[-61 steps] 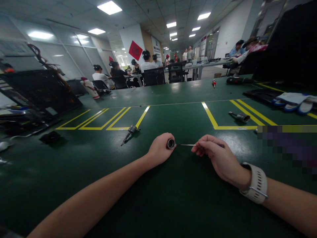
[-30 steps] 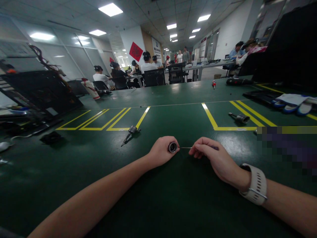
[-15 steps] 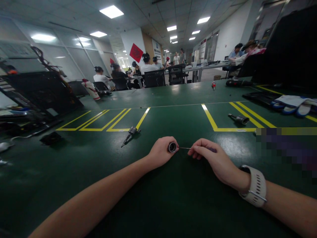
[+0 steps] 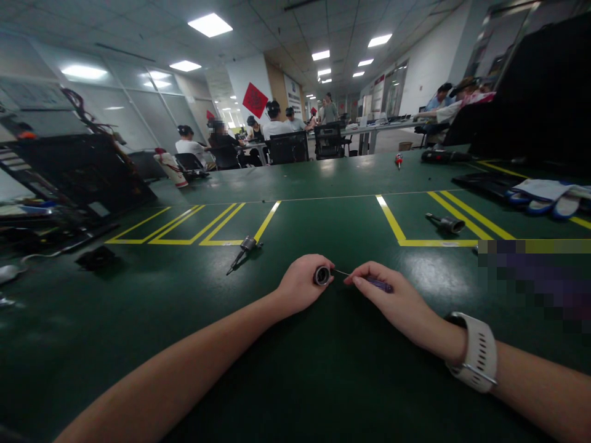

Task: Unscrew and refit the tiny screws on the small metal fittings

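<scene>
My left hand (image 4: 302, 283) is closed around a dark cylindrical hole saw (image 4: 322, 275), its round open end facing me. Between the fingers and thumb of my right hand (image 4: 392, 295) is a small screwdriver (image 4: 381, 285) with a purple handle. Its thin shaft points left and its tip reaches my left fingertips beside the hole saw; whether the tip touches the metal I cannot tell. A hole saw arbor with a pointed bit (image 4: 244, 249) lies on the green table to the left. Another metal hole saw (image 4: 446, 223) lies on its side to the right.
Yellow tape (image 4: 392, 221) marks boxes on the green table (image 4: 323, 231). A black object (image 4: 96, 258) lies left. White-and-blue gloves (image 4: 549, 194), a dark power tool (image 4: 443, 155) and a red item (image 4: 399, 161) are at the right and back. Several people sit beyond.
My right hand has shifted slightly left, and the screwdriver has tilted so its tip points more upward. My left hand with the hole saw has stayed nearly still.
</scene>
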Demonstrator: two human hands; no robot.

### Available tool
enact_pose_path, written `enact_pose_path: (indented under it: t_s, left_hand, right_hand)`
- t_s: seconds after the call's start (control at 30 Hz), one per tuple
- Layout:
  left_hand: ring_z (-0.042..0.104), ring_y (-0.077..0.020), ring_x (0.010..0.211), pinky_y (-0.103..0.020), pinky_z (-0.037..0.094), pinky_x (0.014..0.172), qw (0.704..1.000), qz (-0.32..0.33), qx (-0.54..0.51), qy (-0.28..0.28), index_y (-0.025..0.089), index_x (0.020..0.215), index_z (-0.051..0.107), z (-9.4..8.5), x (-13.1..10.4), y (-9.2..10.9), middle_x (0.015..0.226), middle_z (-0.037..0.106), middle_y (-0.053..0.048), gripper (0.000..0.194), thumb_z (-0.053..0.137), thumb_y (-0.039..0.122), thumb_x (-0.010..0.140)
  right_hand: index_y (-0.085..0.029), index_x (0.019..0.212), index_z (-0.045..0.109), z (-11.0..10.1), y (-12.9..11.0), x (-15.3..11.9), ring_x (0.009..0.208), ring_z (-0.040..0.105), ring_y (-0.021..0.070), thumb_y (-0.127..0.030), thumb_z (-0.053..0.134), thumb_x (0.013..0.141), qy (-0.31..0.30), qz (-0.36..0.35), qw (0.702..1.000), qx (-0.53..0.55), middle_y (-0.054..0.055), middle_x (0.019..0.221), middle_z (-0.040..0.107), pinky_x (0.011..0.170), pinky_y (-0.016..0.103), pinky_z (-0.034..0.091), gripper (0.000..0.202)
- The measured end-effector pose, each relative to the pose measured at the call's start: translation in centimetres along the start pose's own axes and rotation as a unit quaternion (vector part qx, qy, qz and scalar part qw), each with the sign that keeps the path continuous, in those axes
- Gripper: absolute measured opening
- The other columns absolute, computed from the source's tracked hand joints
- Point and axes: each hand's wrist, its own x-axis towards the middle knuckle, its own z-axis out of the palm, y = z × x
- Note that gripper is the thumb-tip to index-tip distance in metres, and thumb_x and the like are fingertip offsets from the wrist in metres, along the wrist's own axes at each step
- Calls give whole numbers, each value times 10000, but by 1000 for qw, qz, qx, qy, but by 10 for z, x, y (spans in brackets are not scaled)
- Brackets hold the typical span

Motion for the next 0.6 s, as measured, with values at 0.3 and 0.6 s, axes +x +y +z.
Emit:
enact_pose_path:
  t_s: [0.3, 0.6]
  left_hand:
    - [600, -203, 900, -371, 451, 800, 999, -3, 32, 16, 173, 773, 569, -1, -1, 4, 989, 676, -48, 47, 609, 195, 761]
    - [591, -213, 924, -379, 449, 822, 999, 0, 38, 2, 177, 799, 583, -1, -1, 4, 993, 669, -54, 79, 630, 227, 758]
  right_hand:
    - [-236, 861, 657, 2, 3, 3, 849, 592, 218, -250, 560, 794, 8, -27, 999, -35, 34, 883, 654, 763, 382, 452, 118]
    - [-231, 885, 650, 2, 5, 2, 842, 598, 210, -260, 550, 807, -1, -19, 999, -42, 27, 905, 655, 738, 368, 453, 130]
